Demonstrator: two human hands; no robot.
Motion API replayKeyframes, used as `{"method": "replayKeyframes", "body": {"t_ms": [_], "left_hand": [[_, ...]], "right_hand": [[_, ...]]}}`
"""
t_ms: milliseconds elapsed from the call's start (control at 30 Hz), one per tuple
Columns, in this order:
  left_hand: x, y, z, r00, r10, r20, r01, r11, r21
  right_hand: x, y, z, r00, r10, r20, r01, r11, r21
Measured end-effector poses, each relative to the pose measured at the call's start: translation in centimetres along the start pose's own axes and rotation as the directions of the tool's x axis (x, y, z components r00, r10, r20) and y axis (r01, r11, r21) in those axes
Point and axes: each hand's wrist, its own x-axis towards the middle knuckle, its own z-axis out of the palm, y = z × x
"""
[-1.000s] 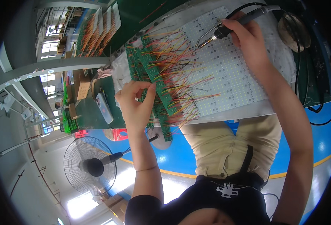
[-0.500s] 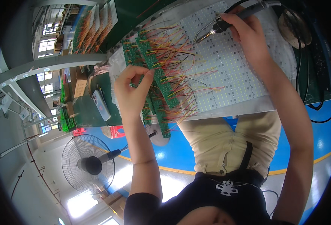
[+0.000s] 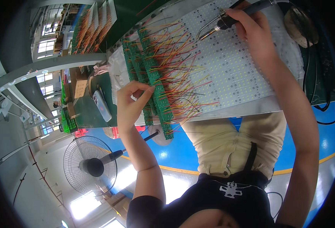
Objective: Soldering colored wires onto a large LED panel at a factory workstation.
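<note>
My left hand (image 3: 131,102) pinches the left edge of a long green circuit board strip (image 3: 153,70) between thumb and fingertips. Red, yellow and black wires (image 3: 184,72) fan out from the strip toward the right. More green strips (image 3: 131,60) lie beneath and left of it, partly hidden by the hand. Under the wires spreads a pale perforated panel (image 3: 232,72) dotted with small yellow marks. In my right hand (image 3: 256,34) is a soldering iron (image 3: 226,22) with a thin curved tube beside its tip. That metal tip points down-left, above the panel and apart from the wires.
A rounded stone-like block (image 3: 298,28) and black cables (image 3: 308,72) sit at the right. On the green table at the left lies a phone (image 3: 101,105). Stacked wired panels (image 3: 95,28) stand at the far left. A fan (image 3: 90,167) stands lower left.
The top strip has turned and shifted slightly left, now lying more in line with the strips below. My left hand has moved a little nearer to me. The soldering iron has barely moved.
</note>
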Motion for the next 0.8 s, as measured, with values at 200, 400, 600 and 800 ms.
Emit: {"method": "replayKeyframes", "body": {"t_ms": [200, 400, 600, 800], "left_hand": [[0.4, 1.0, 0.7, 0.984, 0.093, -0.152, -0.073, 0.989, 0.13], [2.0, 2.0, 1.9, 0.906, 0.399, -0.142, -0.287, 0.825, 0.487], [2.1, 2.4, 2.3, 0.936, 0.325, -0.132, -0.221, 0.838, 0.499], [2.2, 2.6, 2.3, 0.937, 0.317, -0.144, -0.201, 0.829, 0.522]], "right_hand": [[-0.1, -0.1, -0.2, 1.0, 0.005, 0.012, -0.005, 1.0, -0.029], [-0.8, -1.1, 0.7, 0.995, 0.034, -0.097, -0.046, 0.99, -0.131], [-0.6, -1.0, 0.2, 0.999, 0.023, -0.043, -0.027, 0.995, -0.094], [-0.7, -1.2, 0.3, 1.0, -0.002, -0.012, 0.0, 0.994, -0.113]]}}
